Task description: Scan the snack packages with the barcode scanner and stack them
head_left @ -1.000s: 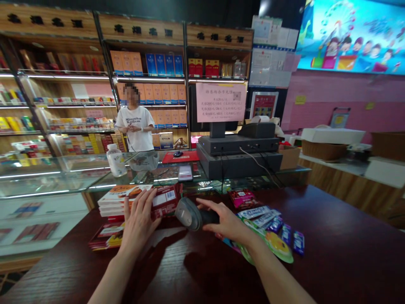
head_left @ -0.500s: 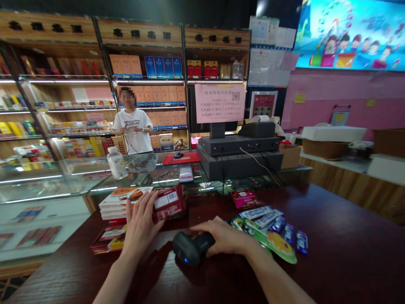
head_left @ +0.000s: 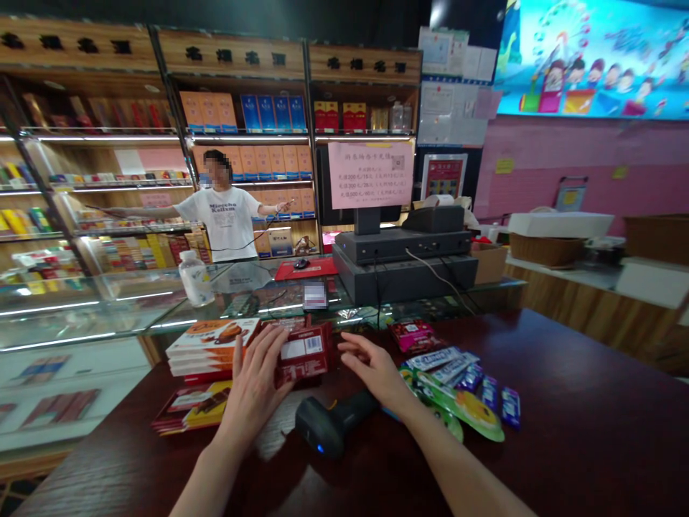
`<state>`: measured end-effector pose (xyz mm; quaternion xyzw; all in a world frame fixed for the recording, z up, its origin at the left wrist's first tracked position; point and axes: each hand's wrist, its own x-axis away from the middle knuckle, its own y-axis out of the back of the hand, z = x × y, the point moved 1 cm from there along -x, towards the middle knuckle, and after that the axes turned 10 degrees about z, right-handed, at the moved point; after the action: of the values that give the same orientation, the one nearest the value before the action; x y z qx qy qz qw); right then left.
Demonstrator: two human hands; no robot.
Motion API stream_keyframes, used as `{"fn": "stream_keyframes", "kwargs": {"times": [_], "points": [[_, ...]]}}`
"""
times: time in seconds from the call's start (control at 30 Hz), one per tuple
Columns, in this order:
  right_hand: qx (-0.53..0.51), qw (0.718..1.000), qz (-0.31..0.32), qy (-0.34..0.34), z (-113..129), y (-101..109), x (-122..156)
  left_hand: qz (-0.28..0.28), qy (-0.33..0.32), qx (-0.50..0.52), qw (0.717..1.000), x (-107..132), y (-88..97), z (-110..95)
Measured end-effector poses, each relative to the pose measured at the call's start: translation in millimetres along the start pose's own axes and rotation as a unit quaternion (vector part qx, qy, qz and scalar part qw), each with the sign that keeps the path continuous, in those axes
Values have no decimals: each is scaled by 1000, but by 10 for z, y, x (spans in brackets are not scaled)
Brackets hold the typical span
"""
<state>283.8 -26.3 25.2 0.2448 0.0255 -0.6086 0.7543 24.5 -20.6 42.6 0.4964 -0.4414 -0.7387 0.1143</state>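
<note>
My left hand [head_left: 263,368] lies with fingers stretched out against the left side of a stack of dark red chocolate packs [head_left: 308,353], the top one showing a white label and barcode. Just right of the packs, my right hand [head_left: 377,368] is in the air, fingers loosely bent and apart, holding nothing. Below and between both hands a black barcode scanner [head_left: 323,427] rests on the dark wooden counter [head_left: 581,424], its blue light on. White and orange snack boxes [head_left: 212,343] and red-and-yellow chocolate packs [head_left: 194,408] are left of my left hand.
To the right lie a pink-red snack bag [head_left: 413,336], blue-and-white bars [head_left: 437,359], small purple packs [head_left: 489,393] and green blister packs [head_left: 474,413]. Beyond the glass counter are a bottle [head_left: 195,278], a cash register [head_left: 403,269] and a person [head_left: 229,222] holding a cable.
My right hand has let go of the scanner and moved up toward the red packs. The packs and my left hand have shifted slightly right. The person behind has spread both arms.
</note>
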Motion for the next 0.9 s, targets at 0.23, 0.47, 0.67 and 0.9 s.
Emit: {"fn": "stream_keyframes", "kwargs": {"times": [0.23, 0.47, 0.67, 0.9], "points": [[-79, 997, -4, -19, -75, -89, -53, 25, -30, 25, 999, 7, 2, -104], [-121, 992, -3, -24, -117, -89, -65, 16, -5, 66, 998, 32, -65, -81], [-106, 994, -22, -10, -57, -94, -55, 44, 45, 116, 991, 35, -107, -61], [-94, 993, -59, -33, 5, -56, -52, 66, 91, 282, 953, 25, -157, -70]]}}
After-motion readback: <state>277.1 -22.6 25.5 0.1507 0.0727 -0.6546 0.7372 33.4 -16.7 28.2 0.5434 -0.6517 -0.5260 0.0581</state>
